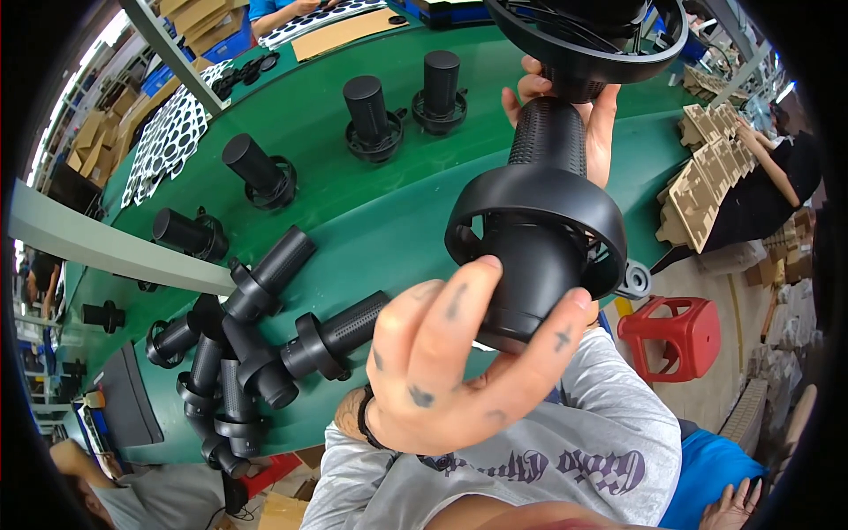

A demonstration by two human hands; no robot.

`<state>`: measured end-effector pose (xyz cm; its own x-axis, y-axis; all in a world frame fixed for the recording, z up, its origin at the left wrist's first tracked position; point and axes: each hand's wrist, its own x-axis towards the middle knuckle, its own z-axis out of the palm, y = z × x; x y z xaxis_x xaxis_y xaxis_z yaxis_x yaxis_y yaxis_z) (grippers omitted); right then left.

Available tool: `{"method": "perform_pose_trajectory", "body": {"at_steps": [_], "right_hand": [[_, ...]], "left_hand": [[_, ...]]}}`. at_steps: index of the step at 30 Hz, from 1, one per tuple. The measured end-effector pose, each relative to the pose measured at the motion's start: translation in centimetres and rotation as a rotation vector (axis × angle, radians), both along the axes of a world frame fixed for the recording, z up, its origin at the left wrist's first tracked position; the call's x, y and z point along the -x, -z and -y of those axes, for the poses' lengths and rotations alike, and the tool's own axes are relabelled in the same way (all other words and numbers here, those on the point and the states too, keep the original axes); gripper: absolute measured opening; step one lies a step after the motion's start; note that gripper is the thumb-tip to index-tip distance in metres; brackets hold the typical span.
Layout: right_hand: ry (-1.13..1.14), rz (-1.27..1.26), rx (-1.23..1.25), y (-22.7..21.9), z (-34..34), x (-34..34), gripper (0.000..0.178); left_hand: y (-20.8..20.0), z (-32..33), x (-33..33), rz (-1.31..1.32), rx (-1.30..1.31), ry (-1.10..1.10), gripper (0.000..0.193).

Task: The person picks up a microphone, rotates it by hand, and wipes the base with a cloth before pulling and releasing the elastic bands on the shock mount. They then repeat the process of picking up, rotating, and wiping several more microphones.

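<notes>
Close in front of me is a black cylinder with a perforated end and a wide ring around its middle [541,190]. My left hand [450,362] is closed around its smooth near end, fingers and thumb on either side. Beyond it, my right hand [599,132] is closed around the narrow perforated part of a second black ringed cylinder [587,57], which is cut off by the upper edge. The perforated ends of the two pieces come together or overlap in view; whether they touch I cannot tell. Part of my right hand is hidden behind the nearer piece.
A pile of similar black cylinders [256,353] lies left on the green table [397,221]. Several more stand spaced along the far green strip [309,132]. A pale post [115,243] crosses at left. A red stool [673,336] and brown moulded trays [707,177] are right. Other people work around.
</notes>
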<state>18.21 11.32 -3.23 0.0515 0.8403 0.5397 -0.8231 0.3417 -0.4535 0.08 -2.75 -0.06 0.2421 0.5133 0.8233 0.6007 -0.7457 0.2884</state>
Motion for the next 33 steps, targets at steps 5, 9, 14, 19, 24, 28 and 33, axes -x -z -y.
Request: {"method": "perform_pose_trajectory", "body": {"at_steps": [5,9,14,19,24,28,33], "right_hand": [[-0.015,-0.057,0.044,-0.4,0.2,0.3,0.063],[0.006,-0.035,0.037,-0.6,0.4,0.3,0.063],[0.024,-0.055,0.058,-0.4,0.6,0.3,0.062],[-0.124,-0.097,0.081,0.1,0.2,1.1,0.062],[-0.285,-0.063,0.018,0.1,0.1,0.0,0.060],[-0.202,0.158,0.115,0.4,-0.2,-0.8,0.049],[0.153,0.640,0.824,-8.3,2.4,2.0,0.043]], "left_hand": [[0.7,-0.6,-0.5,-0.087,-0.100,0.034,0.042],[1.2,-1.0,-1.1,-0.003,-0.254,0.022,0.042],[1.4,-1.2,-1.3,-0.028,-0.336,0.032,0.026],[0.8,-0.8,-0.8,-0.131,-0.337,0.060,0.017],[0.6,-1.1,-1.5,-0.119,-0.459,0.131,0.008],[1.0,-0.9,-1.8,-0.070,-0.521,0.112,0.011],[1.4,-0.3,-1.7,-0.045,-0.567,0.090,0.022]]}}
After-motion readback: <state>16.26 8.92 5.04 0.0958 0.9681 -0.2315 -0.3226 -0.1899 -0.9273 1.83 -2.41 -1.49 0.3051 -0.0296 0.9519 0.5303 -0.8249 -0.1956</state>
